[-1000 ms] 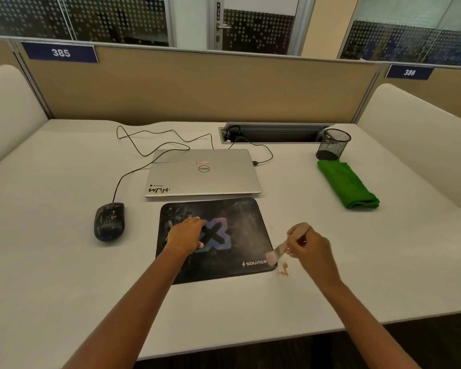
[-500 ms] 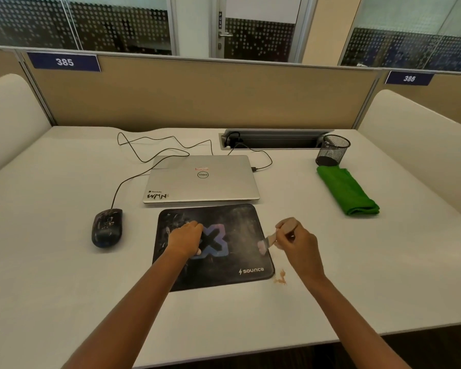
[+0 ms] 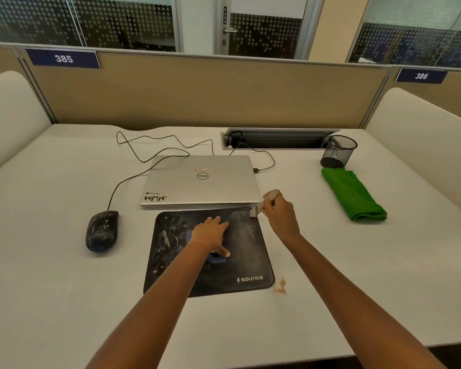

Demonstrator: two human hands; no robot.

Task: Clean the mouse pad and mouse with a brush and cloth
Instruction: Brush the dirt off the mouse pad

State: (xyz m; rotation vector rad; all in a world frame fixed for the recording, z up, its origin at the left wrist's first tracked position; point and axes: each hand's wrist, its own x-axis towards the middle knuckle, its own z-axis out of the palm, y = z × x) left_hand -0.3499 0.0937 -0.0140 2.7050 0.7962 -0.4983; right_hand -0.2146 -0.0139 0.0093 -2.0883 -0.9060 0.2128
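At the far right corner of the black rectangular fabric mouse pad (image 3: 245, 251), the pale bristles of a small light-handled brush (image 3: 255, 212) meet the surface. The right hand (image 3: 280, 211) pinches the brush with curled fingers. The left hand (image 3: 210, 233) lies flat on the middle of the pad with its fingers straight and spread, gripping nothing and pinning the pad to the white counter (image 3: 51, 288).

The step in hand looks like brushing dust off the pad, whose right half shows a greyish haze. Short strokes drawn from the far edge toward the near right corner would suit, since a small patch of orange-brown crumbs (image 3: 281, 286) already sits on the counter just off that corner. Sweeping the other way risks flicking grit under the closed silver laptop (image 3: 201, 179), which lies just beyond the pad's far edge. The flat hand should press firmly so the pad does not creep. It will probably need to move left so the bristles can reach the centre.

The dusty black corded mouse (image 3: 101, 231) waits on the counter left of the pad, and the folded green cloth (image 3: 353, 195) lies well off to its right. Neither is being handled.
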